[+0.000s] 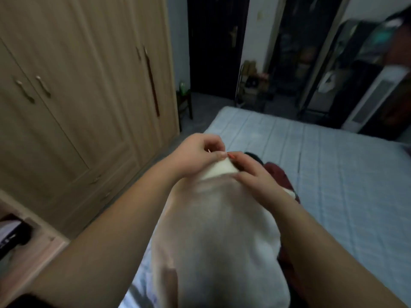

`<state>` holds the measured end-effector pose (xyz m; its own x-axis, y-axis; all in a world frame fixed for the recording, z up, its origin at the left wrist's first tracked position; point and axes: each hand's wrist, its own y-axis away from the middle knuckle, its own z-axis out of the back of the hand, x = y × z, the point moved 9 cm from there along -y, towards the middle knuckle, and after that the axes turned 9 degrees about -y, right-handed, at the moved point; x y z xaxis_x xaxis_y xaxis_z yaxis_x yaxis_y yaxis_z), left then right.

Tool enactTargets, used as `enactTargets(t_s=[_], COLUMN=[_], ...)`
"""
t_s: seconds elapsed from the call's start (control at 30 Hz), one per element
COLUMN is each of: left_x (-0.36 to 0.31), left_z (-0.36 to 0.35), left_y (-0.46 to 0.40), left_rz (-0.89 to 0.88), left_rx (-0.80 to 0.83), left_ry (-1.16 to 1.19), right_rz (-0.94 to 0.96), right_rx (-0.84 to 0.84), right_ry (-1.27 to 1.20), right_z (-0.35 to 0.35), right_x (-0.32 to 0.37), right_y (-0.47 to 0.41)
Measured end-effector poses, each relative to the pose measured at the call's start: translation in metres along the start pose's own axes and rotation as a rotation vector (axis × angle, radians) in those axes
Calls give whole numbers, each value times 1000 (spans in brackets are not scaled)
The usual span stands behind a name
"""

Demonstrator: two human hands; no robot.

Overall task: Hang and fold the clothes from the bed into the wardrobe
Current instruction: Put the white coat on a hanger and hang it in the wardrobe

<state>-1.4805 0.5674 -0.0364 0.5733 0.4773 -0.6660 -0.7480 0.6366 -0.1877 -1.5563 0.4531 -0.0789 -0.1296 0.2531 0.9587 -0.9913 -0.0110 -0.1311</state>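
White garment (pixel 213 230) held up over the bed (pixel 333 174), both hands at its top edge. Left hand (pixel 195 154) grip pinching the fabric; right hand (pixel 253 174) grip curled on it. Dark red clothes (pixel 278 174) beneath. Wardrobe (pixel 77 85) doors closed, left.

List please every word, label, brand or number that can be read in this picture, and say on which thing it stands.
None can be read.
White garment, held up by the left hand and right hand: no print shows.
Wardrobe doors: plain wood, no label.
Bed cover: only stripes.
Cluttered shelves at the back: too dark and blurred to read.
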Motion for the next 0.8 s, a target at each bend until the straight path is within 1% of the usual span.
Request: enactTargets(t_s=[0.07, 0.17, 0.27, 0.33, 0.37, 0.4, 0.47, 0.5, 0.53, 0.6, 0.67, 0.73, 0.8], left_x=[-39, -86, -107, -92, -75, -55, -17, -3, 6, 12, 11, 3, -7], left_z=[24, 50, 61, 63, 60, 52, 28, 18, 13, 16, 17, 17, 15], left_y=[-9, -23, -30, -28, -25, -20, -6, -1, 3, 1, -3, -7, -9], left_rz=[-59, -139, -196, -140, -72, 6, 119, 138, 135, 97, 25, -71, -142], left_rx=[-75, -152, -198, -227, -207, -146, 39, 94, 87, -34, -106, -168, -230], left_ry=[-16, -42, -42, -33, -51, -86, -175, -211, -235, -281, -374, -500, -552], right_rz=[37, 124, 207, 217, 209, 201, 179, 158, 134, 88, 30, -41, -69], right_rx=[-60, -249, -385, -473, -502, -513, -498, -480, -454, -384, -292, -199, -91], right_ry=[-21, 60, 63, -7, -18, -10, 18, 19, 10, 10, 39, 152, 346], right_z=[23, 57, 80, 97, 103, 107, 109, 108, 107, 104, 101, 94, 82], right_x=[40, 83, 112, 121, 122, 122, 118, 115, 111, 106, 105, 108, 111], right_y=[-4, -13, -17, -16, -15, -15, -16, -19, -22, -32, -42, -49, -50])
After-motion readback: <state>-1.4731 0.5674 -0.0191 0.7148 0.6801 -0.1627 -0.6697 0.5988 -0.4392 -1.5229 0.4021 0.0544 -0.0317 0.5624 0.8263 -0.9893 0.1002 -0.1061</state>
